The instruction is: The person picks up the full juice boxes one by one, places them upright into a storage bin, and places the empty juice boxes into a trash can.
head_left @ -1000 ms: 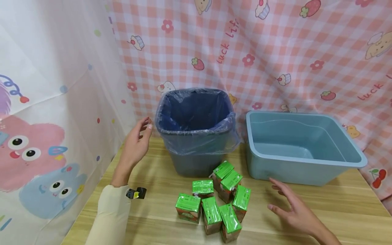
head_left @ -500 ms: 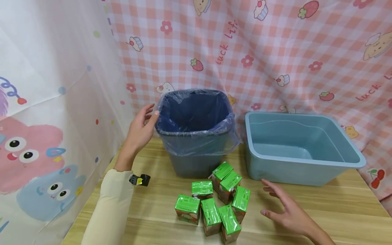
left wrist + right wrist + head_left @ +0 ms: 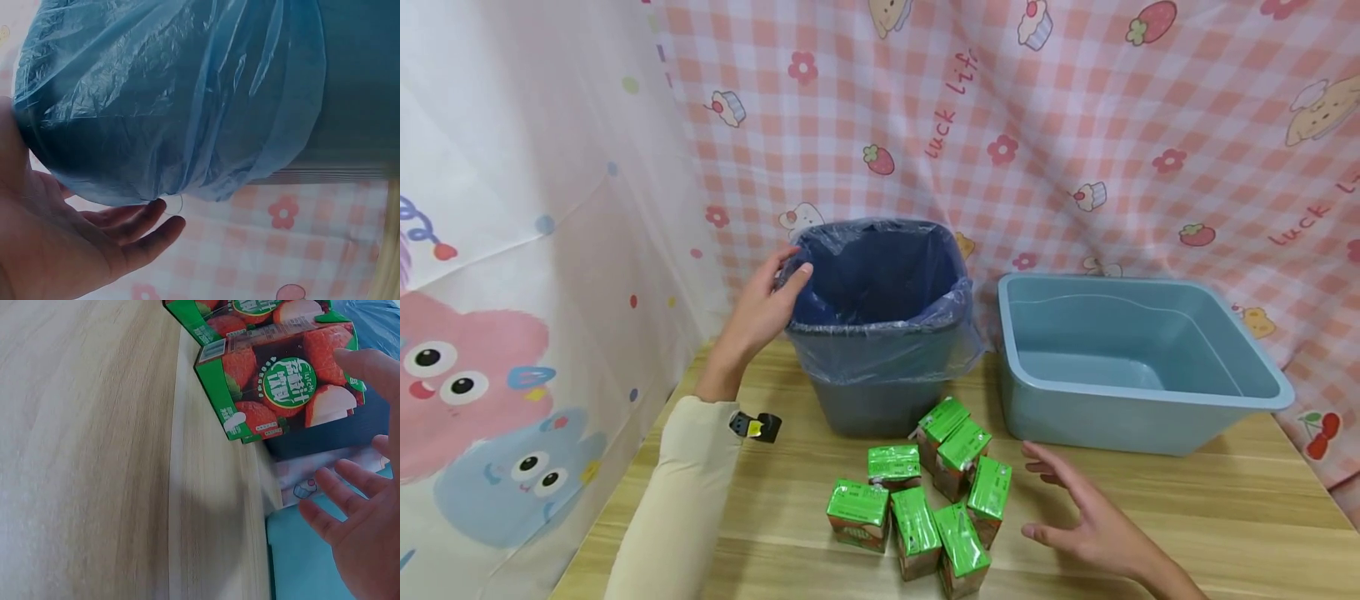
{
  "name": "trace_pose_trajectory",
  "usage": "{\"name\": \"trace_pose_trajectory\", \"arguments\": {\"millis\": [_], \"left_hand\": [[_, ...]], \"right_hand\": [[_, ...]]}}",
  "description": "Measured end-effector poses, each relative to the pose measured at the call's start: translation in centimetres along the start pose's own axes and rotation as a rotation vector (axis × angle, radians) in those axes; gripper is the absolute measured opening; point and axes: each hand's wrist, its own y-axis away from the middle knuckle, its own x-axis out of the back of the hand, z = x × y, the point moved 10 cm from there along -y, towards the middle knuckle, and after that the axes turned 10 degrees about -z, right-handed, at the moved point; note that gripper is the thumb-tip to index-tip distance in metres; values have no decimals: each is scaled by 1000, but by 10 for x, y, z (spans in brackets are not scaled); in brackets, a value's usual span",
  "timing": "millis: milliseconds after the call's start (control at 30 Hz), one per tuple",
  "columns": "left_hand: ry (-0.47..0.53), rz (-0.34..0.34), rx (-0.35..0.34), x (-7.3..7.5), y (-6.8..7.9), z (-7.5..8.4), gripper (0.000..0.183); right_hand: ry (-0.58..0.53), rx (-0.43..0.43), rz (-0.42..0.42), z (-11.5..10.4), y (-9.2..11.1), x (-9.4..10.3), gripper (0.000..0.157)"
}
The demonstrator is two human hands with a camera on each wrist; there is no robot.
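Note:
A grey-blue trash bin (image 3: 876,408) stands at the back of the table, lined with a clear bluish plastic bag (image 3: 880,354) folded over its rim. My left hand (image 3: 765,308) is at the bin's left rim, thumb over the edge. In the left wrist view its loosely extended fingers (image 3: 150,240) lie along the outside of the bag. Several juice boxes (image 3: 859,504) with green tops are clustered in front of the bin. My right hand (image 3: 1086,525) hovers to their right, fingers spread and holding nothing. The right wrist view shows one juice box (image 3: 281,381) with lychee pictures near the thumb.
Right of the bin sits a light blue plastic tub (image 3: 1097,417) with nothing in it. Everything stands on a wooden table (image 3: 1165,492). A pink checked curtain (image 3: 970,125) hangs behind, and a white printed curtain (image 3: 565,125) closes off the left side.
My left hand has moved up and right from beside the bin to its rim. My right hand has drifted left toward the juice boxes. The bin, tub and boxes stay put.

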Motion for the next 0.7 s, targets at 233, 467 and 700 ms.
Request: {"name": "trace_pose_trajectory", "arguments": {"millis": [233,467,700], "left_hand": [[-27,-106,102,-10,-3,-8,68],[23,-143,158,-14,-1,-14,64],[22,-165,159,-16,-1,-13,62]], "right_hand": [[-17,39,-16,-5,-6,-7,96],[-68,86,-41,-10,-13,-17,99],[-61,82,-24,-13,-18,-22,98]]}}
